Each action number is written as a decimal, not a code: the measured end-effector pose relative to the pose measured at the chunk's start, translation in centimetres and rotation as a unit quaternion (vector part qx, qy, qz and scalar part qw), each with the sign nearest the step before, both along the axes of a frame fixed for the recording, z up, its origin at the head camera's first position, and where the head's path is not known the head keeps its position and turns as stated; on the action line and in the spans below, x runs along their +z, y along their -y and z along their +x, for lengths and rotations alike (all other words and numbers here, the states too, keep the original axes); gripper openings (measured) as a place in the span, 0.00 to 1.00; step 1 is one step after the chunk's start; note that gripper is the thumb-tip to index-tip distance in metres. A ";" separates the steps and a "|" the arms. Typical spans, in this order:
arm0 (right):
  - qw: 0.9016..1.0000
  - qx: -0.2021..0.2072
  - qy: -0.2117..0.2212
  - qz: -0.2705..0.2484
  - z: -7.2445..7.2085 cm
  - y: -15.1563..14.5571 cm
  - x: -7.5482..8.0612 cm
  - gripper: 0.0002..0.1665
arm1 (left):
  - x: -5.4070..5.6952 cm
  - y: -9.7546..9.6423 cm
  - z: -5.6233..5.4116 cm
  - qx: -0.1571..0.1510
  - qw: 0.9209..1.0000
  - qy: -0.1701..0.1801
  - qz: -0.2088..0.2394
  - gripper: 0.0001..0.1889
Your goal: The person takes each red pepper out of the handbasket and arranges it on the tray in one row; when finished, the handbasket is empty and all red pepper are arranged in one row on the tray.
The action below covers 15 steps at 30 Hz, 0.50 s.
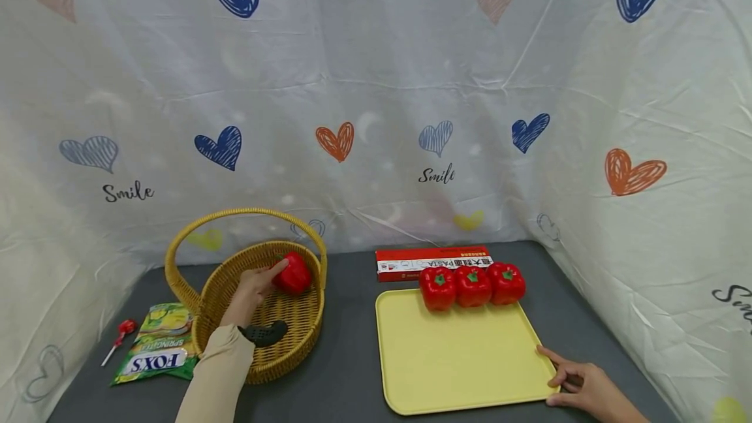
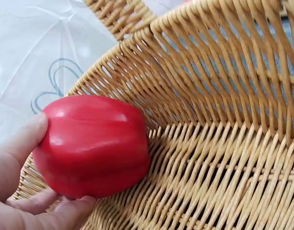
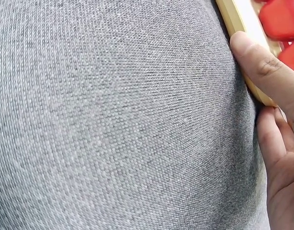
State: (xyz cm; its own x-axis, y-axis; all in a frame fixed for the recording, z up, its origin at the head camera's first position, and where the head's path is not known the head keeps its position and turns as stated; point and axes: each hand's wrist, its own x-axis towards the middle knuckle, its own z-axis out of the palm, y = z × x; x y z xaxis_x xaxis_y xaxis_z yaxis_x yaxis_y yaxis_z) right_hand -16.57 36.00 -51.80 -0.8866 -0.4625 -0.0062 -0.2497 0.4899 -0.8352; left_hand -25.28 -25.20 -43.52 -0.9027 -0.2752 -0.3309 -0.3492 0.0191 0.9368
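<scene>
My left hand (image 1: 254, 287) reaches into a yellow-brown wicker basket (image 1: 296, 318) and grips a glossy red bell pepper (image 2: 92, 146) inside it, near the far right wall. In the left wrist view the thumb lies on one side of the pepper and the other fingers curl under it. At the right, my right hand (image 1: 590, 384) holds the near right corner of a yellow tray (image 1: 464, 358), with fingers and thumb at its rim. Three more red bell peppers (image 1: 473, 286) stand in a row along the tray's far edge.
Behind the peppers lies a red and white pasta box (image 1: 399, 267). A green FOX'S candy bag (image 1: 158, 341) and a red lollipop (image 1: 126, 327) lie left of the basket. The basket's tall arched handle (image 1: 252, 211) rises above it. A white curtain with hearts surrounds the dark tabletop (image 1: 349, 338).
</scene>
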 end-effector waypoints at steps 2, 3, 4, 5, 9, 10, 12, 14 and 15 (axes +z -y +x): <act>1.000 0.002 0.001 -0.008 0.0 0.0 -0.1 0.12 | 0.3 0.0 0.0 -0.007 1.000 -0.004 0.007 0.41; 1.000 0.002 0.001 -0.010 0.0 0.0 -0.1 0.11 | 0.4 0.0 0.0 -0.015 1.000 -0.007 0.012 0.41; 1.000 0.000 0.001 -0.008 0.0 0.0 -0.1 0.12 | 0.5 0.0 0.0 -0.022 1.000 -0.013 0.017 0.40; 1.000 -0.002 0.000 -0.003 0.0 0.0 -0.1 0.12 | 0.6 0.0 0.0 -0.030 0.999 -0.020 0.020 0.39; 1.000 -0.015 -0.007 0.026 0.2 0.1 0.1 0.14 | 0.8 0.4 0.3 -0.060 0.997 -0.047 0.035 0.39; 0.999 -0.016 -0.008 0.030 0.2 0.1 0.1 0.15 | 0.9 0.5 0.4 -0.067 0.996 -0.053 0.039 0.39; 0.999 -0.017 -0.008 0.032 0.2 0.1 0.1 0.15 | 1.0 0.7 0.6 -0.077 0.994 -0.061 0.039 0.39; 0.999 -0.019 -0.003 0.031 0.2 0.0 0.1 0.16 | 1.1 0.9 0.9 -0.085 0.994 -0.066 0.036 0.39; 0.999 -0.019 0.000 0.032 0.2 0.0 0.1 0.16 | 1.3 1.0 1.0 -0.089 0.993 -0.070 0.032 0.39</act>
State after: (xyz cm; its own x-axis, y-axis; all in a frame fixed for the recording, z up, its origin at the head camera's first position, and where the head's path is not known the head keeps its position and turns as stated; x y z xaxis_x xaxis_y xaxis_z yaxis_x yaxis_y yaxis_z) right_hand -16.41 35.96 -51.66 -0.9038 -0.4266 -0.0348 -0.2291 0.5508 -0.8026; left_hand -24.32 -26.18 -42.26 -0.9735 -0.0893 -0.2104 -0.2120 0.0083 0.9772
